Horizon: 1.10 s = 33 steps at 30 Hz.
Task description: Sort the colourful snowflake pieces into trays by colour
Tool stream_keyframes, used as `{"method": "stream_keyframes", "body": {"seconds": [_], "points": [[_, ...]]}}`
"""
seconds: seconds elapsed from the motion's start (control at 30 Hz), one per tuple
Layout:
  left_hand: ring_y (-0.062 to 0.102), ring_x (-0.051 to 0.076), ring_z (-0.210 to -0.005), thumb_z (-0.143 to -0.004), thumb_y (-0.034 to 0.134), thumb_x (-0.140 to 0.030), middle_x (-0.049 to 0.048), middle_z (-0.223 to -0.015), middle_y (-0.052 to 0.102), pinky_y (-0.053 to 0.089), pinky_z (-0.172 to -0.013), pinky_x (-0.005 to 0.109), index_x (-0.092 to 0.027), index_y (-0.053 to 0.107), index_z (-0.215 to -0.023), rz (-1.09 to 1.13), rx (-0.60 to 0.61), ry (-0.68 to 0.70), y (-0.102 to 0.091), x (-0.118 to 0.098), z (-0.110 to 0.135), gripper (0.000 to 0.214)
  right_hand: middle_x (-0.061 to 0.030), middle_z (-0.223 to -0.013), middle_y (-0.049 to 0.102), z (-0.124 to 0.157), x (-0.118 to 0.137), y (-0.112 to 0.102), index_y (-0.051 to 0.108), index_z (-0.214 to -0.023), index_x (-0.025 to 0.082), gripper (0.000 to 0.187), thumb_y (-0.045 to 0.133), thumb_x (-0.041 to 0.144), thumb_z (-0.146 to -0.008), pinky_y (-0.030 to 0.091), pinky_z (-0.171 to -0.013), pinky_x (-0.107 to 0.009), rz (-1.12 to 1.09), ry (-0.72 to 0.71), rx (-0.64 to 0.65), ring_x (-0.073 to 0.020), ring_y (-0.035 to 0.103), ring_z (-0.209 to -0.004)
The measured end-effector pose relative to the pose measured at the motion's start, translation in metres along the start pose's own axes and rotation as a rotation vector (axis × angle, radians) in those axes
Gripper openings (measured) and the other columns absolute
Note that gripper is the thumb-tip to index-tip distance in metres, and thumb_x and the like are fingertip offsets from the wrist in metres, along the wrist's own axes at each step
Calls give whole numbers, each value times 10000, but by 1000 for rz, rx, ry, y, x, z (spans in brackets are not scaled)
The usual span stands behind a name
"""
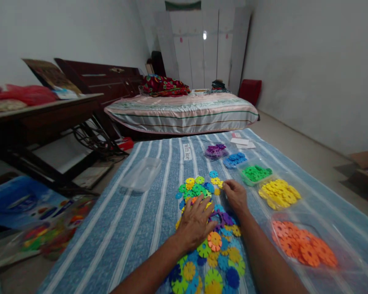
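A long pile of notched plastic discs in mixed colours lies on the striped cloth. My left hand [194, 222] rests palm down on the pile, fingers spread over green, yellow and orange discs. At the pile's upper right edge, my right hand [236, 198] is closed in a pinch on a yellow notched disc [221, 184]. A light blue disc [213, 174] lies just beyond it. Below my left hand are an orange disc [214, 241] and purple pieces [225, 219]. The discs directly under my left palm are hidden.
Along the right stand clear boxes of purple discs [216, 150], blue discs [234, 159], green discs [256, 173], yellow discs [279, 192] and orange discs [303, 241]. A clear plastic tray [141, 174] sits left. White cards [243, 143] lie far right; a bed [184, 116] stands beyond.
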<state>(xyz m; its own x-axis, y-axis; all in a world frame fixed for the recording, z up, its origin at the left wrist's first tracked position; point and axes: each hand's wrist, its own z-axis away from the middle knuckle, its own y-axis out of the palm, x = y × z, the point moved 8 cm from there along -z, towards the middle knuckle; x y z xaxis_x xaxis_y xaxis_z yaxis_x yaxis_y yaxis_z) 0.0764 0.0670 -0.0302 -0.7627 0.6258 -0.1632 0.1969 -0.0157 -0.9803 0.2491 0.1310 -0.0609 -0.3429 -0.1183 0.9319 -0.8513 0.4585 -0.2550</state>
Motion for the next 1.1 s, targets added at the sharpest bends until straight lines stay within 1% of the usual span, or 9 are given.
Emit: {"method": "stream_keyframes", "body": {"seconds": [0.13, 0.3, 0.47, 0.57, 0.67, 0.8, 0.9, 1.0, 1.1], "points": [[397, 319, -1360, -919, 534, -442, 99, -1447, 495, 293, -1098, 597, -254, 558, -1301, 12, -47, -22, -2, 3, 25, 427, -40, -735, 699, 0, -4, -2, 700, -770, 174, 344, 524, 468, -745, 447, -713, -315, 16, 2, -3, -210, 623, -708], [447, 320, -1320, -912, 544, -384, 133, -1392, 539, 349, -1065, 576, -225, 579, -1268, -15, -186, -137, -9, 25, 44, 391, -41, -746, 706, -1, -5, -3, 709, -775, 175, 356, 521, 475, -738, 443, -726, -320, 47, -1, 3, -220, 627, -742], [504, 296, -1267, -894, 543, -321, 156, -1331, 578, 414, -1042, 505, -185, 627, -1128, 6, -286, -232, -14, 47, 53, 283, -42, -720, 698, 0, 1, -4, 710, -764, 170, 373, 505, 480, -739, 443, -711, -313, 86, -28, 3, -214, 620, -725], [545, 270, -1217, -880, 527, -278, 139, -1265, 619, 444, -1028, 459, -190, 637, -1029, 46, -345, -246, -16, 56, 56, 204, -46, -725, 701, 0, 4, -6, 712, -756, 177, 377, 499, 486, -723, 446, -712, -316, 121, -41, -6, -219, 620, -731], [572, 262, -1180, -857, 529, -250, 121, -1235, 639, 461, -1018, 456, -201, 630, -1020, 87, -391, -250, -15, 65, 57, 198, -47, -720, 701, -1, 6, -7, 707, -739, 181, 378, 495, 492, -702, 450, -711, -318, 138, -37, -12, -222, 620, -728], [585, 257, -1166, -847, 522, -227, 118, -1228, 645, 465, -1024, 455, -197, 626, -1066, 137, -422, -256, -12, 74, 58, 244, -45, -704, 692, 0, 9, -7, 698, -736, 180, 380, 486, 494, -698, 452, -714, -315, 146, -39, -9, -220, 615, -728], [586, 260, -1164, -850, 525, -235, 128, -1209, 653, 468, -1021, 446, -176, 625, -1087, 164, -414, -253, -11, 77, 58, 264, -54, -707, 691, 0, 11, -8, 693, -730, 174, 384, 488, 496, -693, 446, -702, -317, 149, -43, 1, -219, 610, -722], [588, 250, -1157, -848, 529, -227, 118, -1197, 658, 469, -1018, 433, -178, 625, -1101, 183, -406, -257, -12, 77, 58, 275, -52, -679, 678, 0, 16, -9, 683, -693, 169, 388, 510, 514, -657, 440, -677, -321, 137, -37, 9, -216, 601, -689], [586, 240, -1158, -847, 533, -227, 101, -1207, 656, 464, -1021, 429, -192, 618, -1129, 201, -402, -263, -12, 76, 58, 296, -36, -607, 648, 1, 25, -8, 676, -647, 161, 386, 549, 525, -634, 437, -622, -316, 101, 4, 82, -208, 586, -631]]}}
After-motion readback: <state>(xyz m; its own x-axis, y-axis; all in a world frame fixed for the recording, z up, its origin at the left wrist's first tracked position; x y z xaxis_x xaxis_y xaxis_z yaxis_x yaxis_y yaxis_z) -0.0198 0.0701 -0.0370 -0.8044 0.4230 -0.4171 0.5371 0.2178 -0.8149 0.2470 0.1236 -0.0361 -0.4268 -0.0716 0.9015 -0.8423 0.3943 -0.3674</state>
